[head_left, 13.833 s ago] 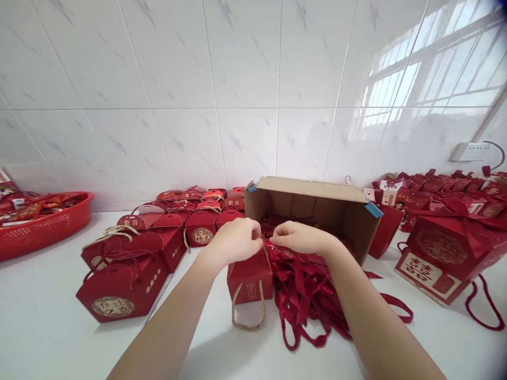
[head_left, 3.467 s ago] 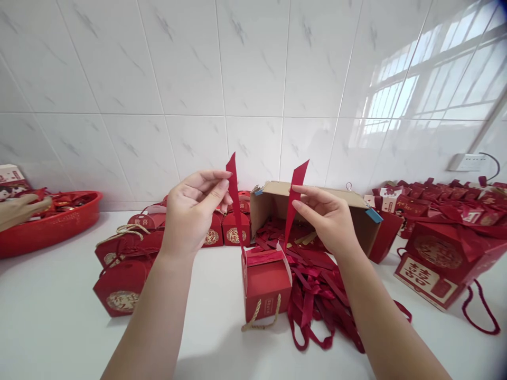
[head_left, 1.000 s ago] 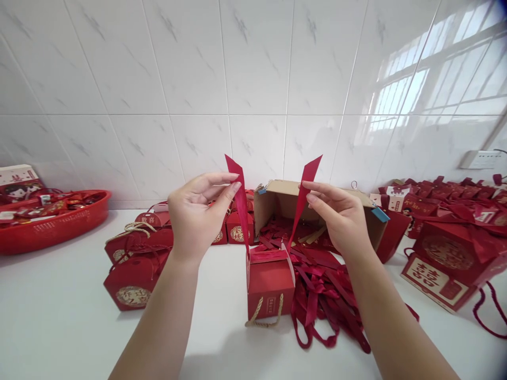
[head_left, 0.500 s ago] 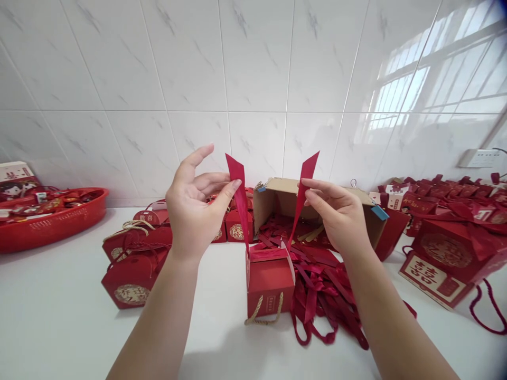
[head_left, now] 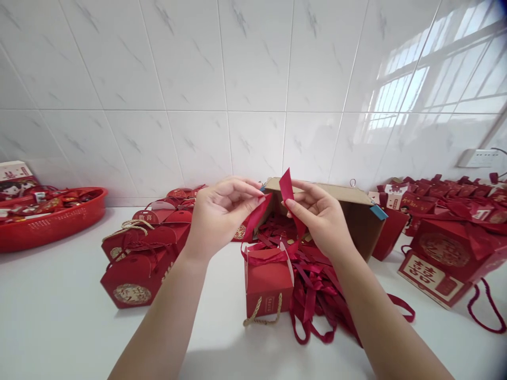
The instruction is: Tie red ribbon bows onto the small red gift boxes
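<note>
In front of me stands a small red gift box (head_left: 267, 287) with a twisted beige rope handle hanging on its near side. A red ribbon (head_left: 259, 215) passes through the top of the box, and both its ends are raised. My left hand (head_left: 226, 214) pinches one end between thumb and fingers. The other end is pinched by my right hand (head_left: 320, 216), with its slanted tip sticking up above the fingers. Both hands hover over the box, a small gap apart. Beside the box lies a heap of loose red ribbons (head_left: 322, 295).
Behind the heap, an open cardboard box (head_left: 364, 221) lies with ribbons spilling out. Several red gift boxes (head_left: 132, 277) stand on the left, more (head_left: 447, 248) on the right. A red plastic basket (head_left: 59, 227) of wrapped sweets sits far left. A white tiled wall (head_left: 253, 79) bounds the back.
Both hands have moved inward and slightly down, bringing the two ribbon ends closer together. The ribbon has gone from taut to slack over the box.
</note>
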`<action>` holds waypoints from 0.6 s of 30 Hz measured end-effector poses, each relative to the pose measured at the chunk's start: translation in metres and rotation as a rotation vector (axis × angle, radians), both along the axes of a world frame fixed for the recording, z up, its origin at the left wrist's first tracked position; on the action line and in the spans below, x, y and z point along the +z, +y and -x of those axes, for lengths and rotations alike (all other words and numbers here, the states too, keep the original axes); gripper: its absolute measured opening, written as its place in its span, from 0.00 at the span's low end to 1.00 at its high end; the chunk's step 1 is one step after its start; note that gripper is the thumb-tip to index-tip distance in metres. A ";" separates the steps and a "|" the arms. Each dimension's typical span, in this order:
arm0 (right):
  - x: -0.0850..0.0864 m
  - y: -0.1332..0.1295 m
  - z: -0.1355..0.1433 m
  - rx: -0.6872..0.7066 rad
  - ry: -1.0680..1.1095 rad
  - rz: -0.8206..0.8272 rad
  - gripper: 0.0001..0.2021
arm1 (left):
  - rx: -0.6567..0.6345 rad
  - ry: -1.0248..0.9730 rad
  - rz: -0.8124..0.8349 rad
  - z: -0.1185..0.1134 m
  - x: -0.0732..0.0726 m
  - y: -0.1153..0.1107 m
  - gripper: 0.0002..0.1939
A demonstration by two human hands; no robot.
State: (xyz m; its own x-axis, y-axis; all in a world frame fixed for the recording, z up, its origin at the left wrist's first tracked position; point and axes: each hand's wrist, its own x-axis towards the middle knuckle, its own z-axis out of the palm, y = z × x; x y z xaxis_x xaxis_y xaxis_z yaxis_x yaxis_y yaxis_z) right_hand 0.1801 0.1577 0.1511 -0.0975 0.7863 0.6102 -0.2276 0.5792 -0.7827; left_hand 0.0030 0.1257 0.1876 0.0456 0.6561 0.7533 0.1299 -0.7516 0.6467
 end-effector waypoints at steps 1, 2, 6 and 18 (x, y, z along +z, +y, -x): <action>-0.001 -0.001 0.002 0.033 -0.013 0.009 0.19 | -0.019 0.022 0.009 -0.001 -0.001 0.000 0.02; -0.001 -0.002 0.004 0.069 -0.028 0.015 0.18 | -0.034 0.045 0.018 -0.002 -0.002 0.000 0.02; -0.002 -0.006 0.007 0.168 -0.077 0.017 0.12 | -0.074 0.087 0.056 -0.004 -0.004 0.000 0.07; 0.003 -0.016 0.005 0.253 -0.208 -0.029 0.09 | -0.061 0.129 0.187 -0.002 -0.006 0.001 0.28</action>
